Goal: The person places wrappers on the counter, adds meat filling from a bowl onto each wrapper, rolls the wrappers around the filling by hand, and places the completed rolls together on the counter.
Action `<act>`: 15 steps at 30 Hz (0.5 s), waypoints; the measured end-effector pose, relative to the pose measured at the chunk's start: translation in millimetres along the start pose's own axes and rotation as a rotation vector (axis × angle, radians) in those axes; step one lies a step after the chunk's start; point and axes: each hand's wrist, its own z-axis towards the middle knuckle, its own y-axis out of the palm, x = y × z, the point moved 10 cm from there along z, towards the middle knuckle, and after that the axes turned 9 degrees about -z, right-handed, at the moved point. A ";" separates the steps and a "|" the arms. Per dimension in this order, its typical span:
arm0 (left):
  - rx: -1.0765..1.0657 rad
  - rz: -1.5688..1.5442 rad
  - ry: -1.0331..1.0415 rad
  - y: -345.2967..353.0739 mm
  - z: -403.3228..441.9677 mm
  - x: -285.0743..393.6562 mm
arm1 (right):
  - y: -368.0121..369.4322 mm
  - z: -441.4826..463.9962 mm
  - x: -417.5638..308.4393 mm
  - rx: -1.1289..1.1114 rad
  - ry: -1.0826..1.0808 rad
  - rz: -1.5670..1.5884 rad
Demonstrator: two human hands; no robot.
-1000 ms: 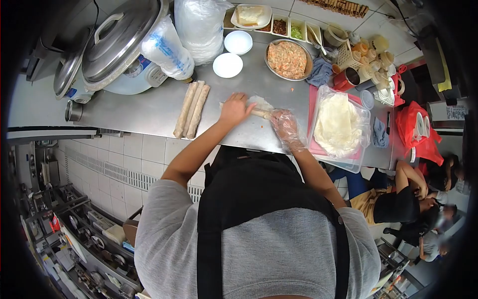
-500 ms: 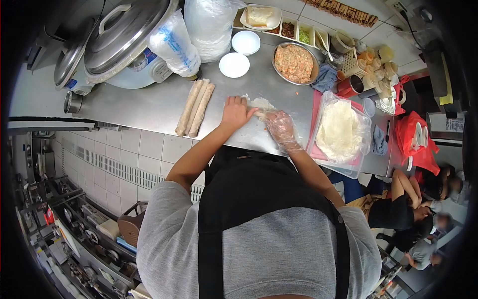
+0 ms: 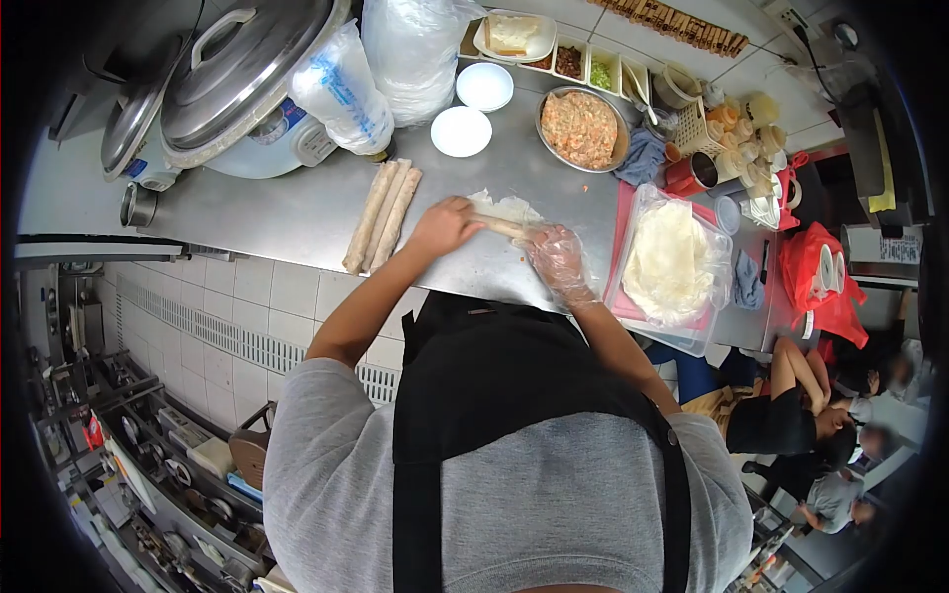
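A thin pale wrapper (image 3: 512, 208) lies on the steel counter, with a partly wrapped roll (image 3: 499, 225) along its near edge. My bare left hand (image 3: 448, 225) has its fingers closed on the roll's left end. At the right end my right hand (image 3: 559, 259), in a clear plastic glove, holds the roll with bent fingers. Several finished rolls (image 3: 383, 217) lie side by side to the left. A metal bowl of orange-flecked filling (image 3: 580, 128) stands beyond my hands. To the right, a stack of pale wrappers (image 3: 670, 259) sits in a clear plastic tray.
Two white bowls (image 3: 462, 131) stand at the back, near plastic bags (image 3: 341, 89) and large lidded cookers (image 3: 247, 79). Cloths, a red cup (image 3: 689, 174) and bottles (image 3: 741, 128) crowd the right. People (image 3: 781, 415) are beyond the counter's right end.
My left hand has moved slightly left, from lying spread over the roll to closing at its left end. More of the roll shows between my hands. My right hand has stayed at the right end.
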 end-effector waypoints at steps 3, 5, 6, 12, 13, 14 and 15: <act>-0.010 0.297 -0.036 -18.5 -1.5 -5.4 | -19.2 3.6 -9.7 0.091 -0.075 -0.023; 0.022 0.204 0.027 -29.5 4.0 12.6 | -21.5 11.8 -12.7 0.086 -0.106 -0.010; 0.049 0.106 0.097 -31.9 5.9 23.6 | -1.8 16.2 -5.3 -0.073 -0.067 -0.014; -0.094 -0.037 0.080 0.9 24.9 3.1 | 15.9 31.3 19.9 -0.162 0.011 0.006; -0.093 -0.040 0.082 1.9 28.9 0.6 | 7.7 34.9 18.2 -0.104 -0.001 -0.035; -0.067 -0.062 0.042 0.5 33.0 -5.6 | 12.3 34.9 17.1 -0.106 -0.001 -0.039; -0.040 -0.085 0.001 -0.3 36.6 -12.1 | 14.6 34.8 9.2 -0.062 -0.054 -0.052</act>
